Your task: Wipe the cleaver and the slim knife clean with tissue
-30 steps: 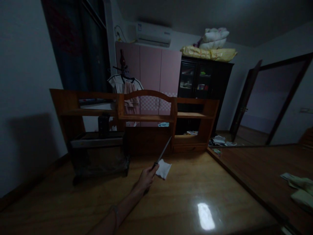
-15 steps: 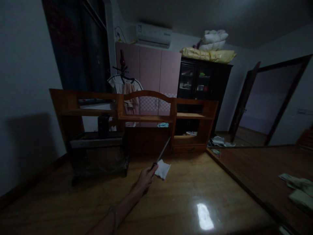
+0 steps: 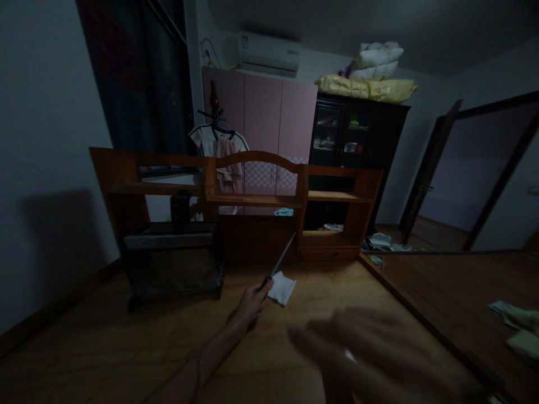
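My left hand [image 3: 251, 306] is closed around the dark handle of a knife [image 3: 283, 255], whose long narrow blade points up and away. Just beyond that fist, a white paper or cloth sheet [image 3: 283, 289] lies on the yellowish wooden surface [image 3: 236, 359]. My right hand [image 3: 370, 353] appears large and blurred at the lower right, above the same surface. Its fingers look stretched out toward the left, and I see nothing held in them.
A wooden shelf unit [image 3: 256, 200] stands along the far side of the surface. On the left is a dark boxy appliance [image 3: 172, 264]. A raised wooden edge [image 3: 404, 300] borders the right side, with pale cloths [image 3: 516, 322] lying beyond it.
My right hand has come into view at the lower right. The left hand still grips the knife in nearly the same place. The view has shifted slightly.
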Demonstrator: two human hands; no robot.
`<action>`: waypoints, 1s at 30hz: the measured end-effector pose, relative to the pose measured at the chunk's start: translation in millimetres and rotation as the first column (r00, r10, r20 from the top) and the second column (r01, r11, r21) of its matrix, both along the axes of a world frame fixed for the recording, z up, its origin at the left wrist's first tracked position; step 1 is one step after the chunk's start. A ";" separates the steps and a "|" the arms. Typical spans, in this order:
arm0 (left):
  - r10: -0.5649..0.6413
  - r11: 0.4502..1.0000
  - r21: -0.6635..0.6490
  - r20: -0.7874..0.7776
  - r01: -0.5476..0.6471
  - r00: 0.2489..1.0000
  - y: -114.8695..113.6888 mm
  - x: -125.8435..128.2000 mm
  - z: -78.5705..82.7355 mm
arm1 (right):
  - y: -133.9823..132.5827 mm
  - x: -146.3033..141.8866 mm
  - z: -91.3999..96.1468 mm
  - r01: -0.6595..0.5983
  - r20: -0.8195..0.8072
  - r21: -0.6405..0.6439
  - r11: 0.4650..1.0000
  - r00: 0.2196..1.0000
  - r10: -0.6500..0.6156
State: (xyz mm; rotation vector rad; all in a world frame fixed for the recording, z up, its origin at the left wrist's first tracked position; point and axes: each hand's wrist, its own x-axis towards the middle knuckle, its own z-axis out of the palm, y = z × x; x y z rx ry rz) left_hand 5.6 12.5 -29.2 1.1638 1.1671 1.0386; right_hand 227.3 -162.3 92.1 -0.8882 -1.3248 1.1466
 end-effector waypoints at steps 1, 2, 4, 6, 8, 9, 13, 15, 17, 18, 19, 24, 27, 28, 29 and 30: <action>-0.003 1.000 -0.001 -0.001 0.003 1.000 -0.8 0.0 0.8 | 21.6 -6.1 8.9 0.054 0.246 0.089 0.995 0.966 -0.074; -0.007 1.000 -0.004 -0.002 0.007 1.000 -1.3 0.2 1.2 | 45.4 -11.6 15.1 0.075 0.477 0.177 0.981 0.866 -0.152; -0.011 1.000 -0.015 -0.001 0.011 1.000 -1.1 0.7 1.1 | 94.3 -20.0 15.2 0.104 0.749 0.251 0.962 0.609 -0.261; -0.016 1.000 -0.018 0.005 0.016 1.000 -0.1 1.2 0.1 | 136.3 -23.9 -2.6 0.118 0.802 0.184 0.976 0.556 -0.219; -0.014 1.000 -0.022 0.011 0.014 1.000 0.6 1.7 -0.9 | 164.9 -25.0 -32.2 0.153 0.828 0.139 0.978 0.524 -0.200; -0.013 1.000 -0.026 0.013 0.013 1.000 0.6 1.8 -1.2 | 174.3 -25.2 -48.2 0.176 0.836 0.129 0.976 0.510 -0.202; -0.012 0.999 -0.046 0.015 0.013 1.000 -1.0 2.2 -1.1 | 192.8 -28.2 -96.8 0.216 0.841 0.081 0.973 0.509 -0.183; -0.012 0.998 -0.056 0.013 0.012 1.000 -1.8 2.7 -0.4 | 199.2 -29.8 -107.6 0.201 0.816 0.064 0.977 0.554 -0.167; -0.012 0.998 -0.069 0.018 0.013 1.000 -2.3 3.6 0.7 | 205.9 -29.3 -111.3 0.177 0.765 0.060 0.982 0.624 -0.159; -0.010 0.997 -0.074 0.020 0.011 1.000 -2.5 4.0 1.4 | 209.0 -27.8 -111.4 0.166 0.728 0.062 0.984 0.667 -0.158; -0.009 0.997 -0.076 0.024 0.010 1.000 -2.7 4.3 2.1 | 211.9 -25.4 -110.5 0.159 0.682 0.066 0.985 0.713 -0.161; -0.021 0.996 -0.085 0.026 0.023 0.999 -3.6 2.8 0.3 | 218.7 -6.1 -100.7 0.166 0.361 0.044 0.985 0.917 -0.171; -0.055 0.997 -0.052 0.025 0.057 0.998 -1.7 1.1 -7.4 | 217.6 -0.7 -97.4 0.137 0.189 -0.035 0.990 0.974 -0.128; -0.065 0.997 -0.038 0.018 0.066 0.998 -0.5 1.1 -10.3 | 216.7 -1.8 -97.5 0.122 0.147 -0.063 0.990 0.983 -0.112; -0.070 0.997 -0.023 0.007 0.070 0.998 0.6 1.6 -12.9 | 215.7 -4.3 -98.3 0.107 0.111 -0.090 0.990 0.989 -0.097; -0.068 0.998 -0.003 -0.002 0.068 0.998 1.6 2.6 -14.9 | 214.7 -7.9 -99.6 0.093 0.080 -0.113 0.989 0.993 -0.084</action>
